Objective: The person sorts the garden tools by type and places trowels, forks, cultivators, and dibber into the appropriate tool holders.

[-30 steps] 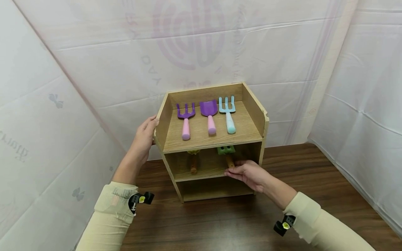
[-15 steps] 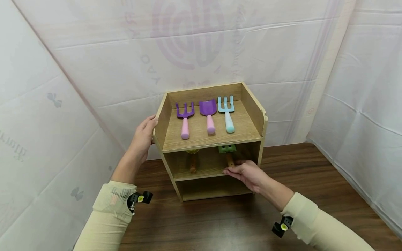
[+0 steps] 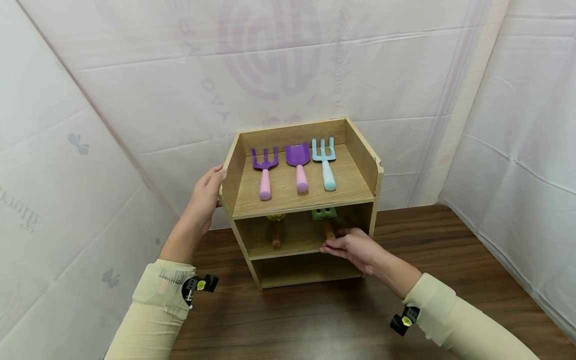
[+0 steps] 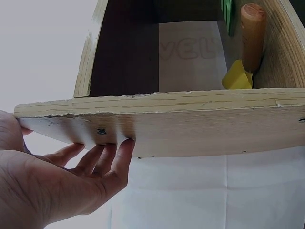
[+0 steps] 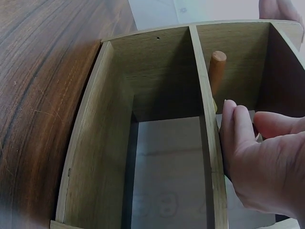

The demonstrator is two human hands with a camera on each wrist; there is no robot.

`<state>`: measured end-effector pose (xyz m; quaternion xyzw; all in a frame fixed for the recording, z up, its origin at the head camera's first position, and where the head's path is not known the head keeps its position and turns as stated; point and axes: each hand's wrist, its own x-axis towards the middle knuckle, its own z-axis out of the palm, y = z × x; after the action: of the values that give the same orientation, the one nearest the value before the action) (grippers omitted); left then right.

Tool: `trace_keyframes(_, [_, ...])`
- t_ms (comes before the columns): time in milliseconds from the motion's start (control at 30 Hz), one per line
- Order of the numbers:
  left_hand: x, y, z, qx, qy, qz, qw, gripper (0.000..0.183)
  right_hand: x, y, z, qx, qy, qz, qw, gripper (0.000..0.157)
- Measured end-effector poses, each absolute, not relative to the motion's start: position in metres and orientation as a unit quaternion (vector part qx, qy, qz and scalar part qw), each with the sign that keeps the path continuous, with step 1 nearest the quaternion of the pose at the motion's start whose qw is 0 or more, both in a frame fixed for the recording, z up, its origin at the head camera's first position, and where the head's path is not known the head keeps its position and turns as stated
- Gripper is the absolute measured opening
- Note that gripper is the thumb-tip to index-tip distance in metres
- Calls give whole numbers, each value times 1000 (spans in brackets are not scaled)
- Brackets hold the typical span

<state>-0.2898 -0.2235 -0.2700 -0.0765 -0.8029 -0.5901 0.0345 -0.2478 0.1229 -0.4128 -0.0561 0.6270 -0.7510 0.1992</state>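
A small wooden shelf unit [image 3: 375, 182] stands on the table. My left hand [image 3: 202, 200] grips its left side panel near the top; in the left wrist view the fingers [image 4: 112, 162] press the panel's outer face and the thumb is mostly hidden at its edge. My right hand [image 3: 353, 250] reaches to the middle shelf and pinches the wooden handle of a green hand rake [image 3: 324, 214], whose tined head lies toward the back. Left of it on that shelf lies a yellow-bladed tool with a brown wooden handle [image 3: 276, 235], its blade partly hidden under the top board.
On the top shelf lie a purple hand rake [image 3: 265, 175] with a pink handle, a purple shovel [image 3: 298, 156] and a light blue hand rake [image 3: 328, 172]. The bottom compartment [image 5: 95, 143] lies beneath. Dark wooden table [image 3: 292, 325]; white sheeting [image 3: 180, 100] hangs behind and beside.
The green rake's head shifts slightly under my right hand, which stays at its handle. The left hand keeps its place on the panel. The view drifts very slightly.
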Motion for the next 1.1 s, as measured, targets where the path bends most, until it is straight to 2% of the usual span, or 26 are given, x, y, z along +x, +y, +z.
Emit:
trace_keyframes(167, [-290,-224,-270,-77,-804,-589,33,61,-249,124,-412,-57,626,-751,203,65])
trace_keyframes(900, [-291,-223,-271,-79,-800,-594,37,60,-250,127,-418,-29,653,-730,198,43])
trace_keyframes(1100, [-291,-223,-271,-74,-800,-594,38,60,-248,127,-419,-23,674,-713,193,42])
